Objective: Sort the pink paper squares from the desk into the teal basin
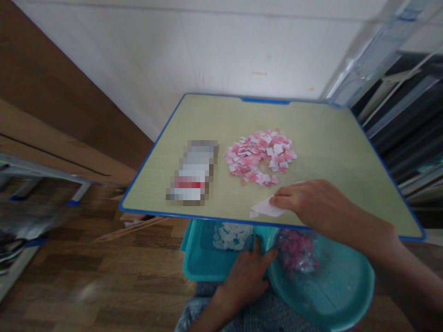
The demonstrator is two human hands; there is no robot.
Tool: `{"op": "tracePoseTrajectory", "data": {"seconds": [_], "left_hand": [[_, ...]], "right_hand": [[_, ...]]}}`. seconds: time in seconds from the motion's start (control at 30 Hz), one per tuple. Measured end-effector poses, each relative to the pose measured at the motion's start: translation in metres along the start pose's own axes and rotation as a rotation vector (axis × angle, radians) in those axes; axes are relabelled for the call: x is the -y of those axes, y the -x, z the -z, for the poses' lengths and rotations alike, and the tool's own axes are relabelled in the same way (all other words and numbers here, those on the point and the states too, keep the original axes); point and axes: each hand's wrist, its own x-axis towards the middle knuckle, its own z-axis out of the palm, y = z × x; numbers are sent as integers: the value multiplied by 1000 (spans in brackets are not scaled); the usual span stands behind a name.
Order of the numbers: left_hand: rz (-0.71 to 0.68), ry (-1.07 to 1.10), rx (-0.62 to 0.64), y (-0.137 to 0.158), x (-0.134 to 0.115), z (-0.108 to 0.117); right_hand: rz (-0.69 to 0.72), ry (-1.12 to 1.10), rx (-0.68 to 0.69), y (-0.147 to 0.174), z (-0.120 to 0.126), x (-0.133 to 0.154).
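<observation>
My right hand (306, 200) is closed on a piece of white paper (270, 207) at the front edge of the small folding table (332, 133). A small white scrap lies against the paper's left corner. Farther back on the tabletop is a heap of pink and white pieces (254, 157), with a bare gap on its right side. My left hand (247, 272) is below the table edge, thumb and index finger apart, over the rims between the teal rectangular tray (204, 267) and the teal round basin (356, 295). Nothing shows between its fingers.
White pieces (233, 236) lie in the tray. A clear bag of pink pieces (299, 251) sits in the basin. A blurred-out phone-like object (194, 173) lies left on the table. A clear plastic bottle (374, 55) leans at the back right, against the white wall (224, 50).
</observation>
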Motion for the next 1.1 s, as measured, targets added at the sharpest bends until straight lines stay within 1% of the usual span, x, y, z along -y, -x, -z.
{"op": "tracePoseTrajectory", "data": {"seconds": [0.03, 0.13, 0.2, 0.33, 0.43, 0.6, 0.7, 0.77, 0.87, 0.97, 1.1], "left_hand": [[2, -2, 2, 0, 0, 0], [3, -11, -8, 0, -1, 0], [-1, -11, -12, 0, -1, 0], [-9, -13, -16, 0, 0, -1], [-18, -21, -50, 0, 0, -2], [-28, -42, -97, -2, 1, -5], [-41, -37, -121, -2, 0, -5], [-38, -42, -122, -1, 0, -4], [-26, -55, -112, 0, -1, -3], [-28, -62, -108, 0, 0, -3], [-31, -60, -126, -2, 1, -3]], "right_hand": [[-12, 27, -2, -1, -1, 0], [-140, 159, -19, -4, -1, 2], [-173, 197, -25, -2, 1, 3], [-62, 118, 0, 8, 1, 4], [-26, 75, 14, 12, -1, 11], [25, 11, 25, -3, -7, 31], [70, 21, 8, -13, -8, 39], [63, 34, -2, -14, -6, 39], [-24, 50, -8, -4, -3, 33], [-93, 78, -51, 10, -2, 29], [-84, 59, -89, 21, -8, 31]]}}
